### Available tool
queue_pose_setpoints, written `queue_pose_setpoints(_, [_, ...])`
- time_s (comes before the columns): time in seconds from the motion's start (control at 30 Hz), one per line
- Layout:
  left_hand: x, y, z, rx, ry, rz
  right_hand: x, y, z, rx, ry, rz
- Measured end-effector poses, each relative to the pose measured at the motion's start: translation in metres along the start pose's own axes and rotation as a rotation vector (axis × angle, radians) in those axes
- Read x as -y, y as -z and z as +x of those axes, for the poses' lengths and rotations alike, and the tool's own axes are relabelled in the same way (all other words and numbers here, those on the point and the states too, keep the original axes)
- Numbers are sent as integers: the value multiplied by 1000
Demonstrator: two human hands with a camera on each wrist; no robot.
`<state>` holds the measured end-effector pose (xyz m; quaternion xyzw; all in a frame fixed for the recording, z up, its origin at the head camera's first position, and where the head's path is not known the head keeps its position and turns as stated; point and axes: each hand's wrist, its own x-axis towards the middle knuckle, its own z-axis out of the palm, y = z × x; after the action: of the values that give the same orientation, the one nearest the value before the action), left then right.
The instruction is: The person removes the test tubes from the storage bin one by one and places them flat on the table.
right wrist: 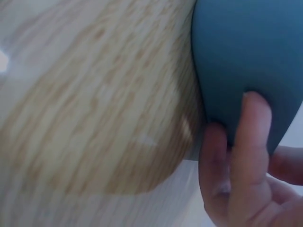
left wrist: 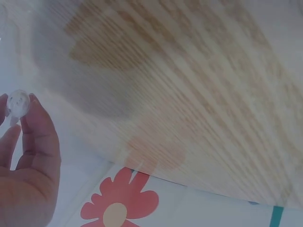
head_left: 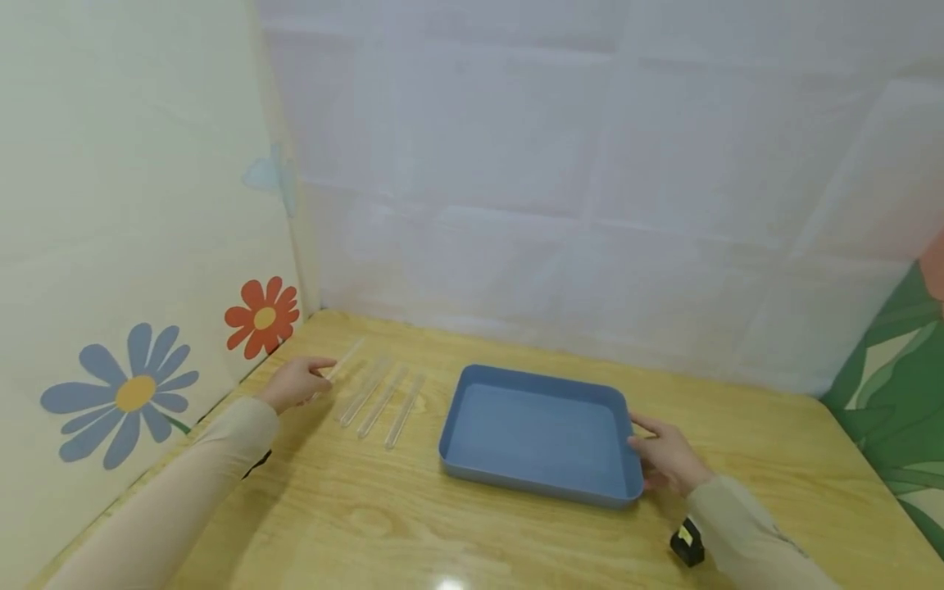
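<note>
In the head view, my left hand (head_left: 297,383) pinches a slim clear test tube (head_left: 347,359) between thumb and fingers, at the table's left side. The left wrist view shows the round end of that test tube (left wrist: 19,101) at the fingertips of the left hand (left wrist: 35,156). Three similar clear test tubes (head_left: 381,401) lie side by side to its right. A blue rectangular tray (head_left: 534,487) with low walls rests on the table. My right hand (head_left: 669,455) grips its right edge; in the right wrist view, fingers (right wrist: 253,137) press against the tray's outer wall (right wrist: 246,52).
The wooden table (head_left: 398,524) meets a pale creased backdrop (head_left: 472,164) behind. A left panel carries a blue flower (head_left: 136,393) and a red flower (head_left: 263,318). Green printed leaves (head_left: 900,393) cover the right side. A small black device (head_left: 687,542) is at the right wrist.
</note>
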<state>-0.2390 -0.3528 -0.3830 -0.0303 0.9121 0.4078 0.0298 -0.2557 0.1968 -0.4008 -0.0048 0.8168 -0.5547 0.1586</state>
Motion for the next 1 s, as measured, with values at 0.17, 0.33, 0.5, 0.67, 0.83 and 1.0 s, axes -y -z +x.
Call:
queue_pose_setpoints(0.17, [1, -1, 5, -6, -1, 19, 0, 1, -1, -4, -12, -3])
queue_pose_setpoints(0.33, [2, -4, 9, -7, -2, 59, 0, 0, 0, -5, -15, 9])
queue_pose_setpoints(0.5, [4, -4, 12, -18, -12, 73, 1, 0, 2, -7, -16, -2])
queue_pose_setpoints(0.67, [7, -5, 12, -21, -13, 104, 1, 0, 2, -7, -12, -17])
queue_pose_setpoints(0.83, [11, -8, 11, -20, -32, 141, 1, 0, 1, -10, -9, -26])
queue_pose_setpoints(1.0, [14, -9, 14, -26, -50, 251, 2, 0, 0, -4, -11, -34])
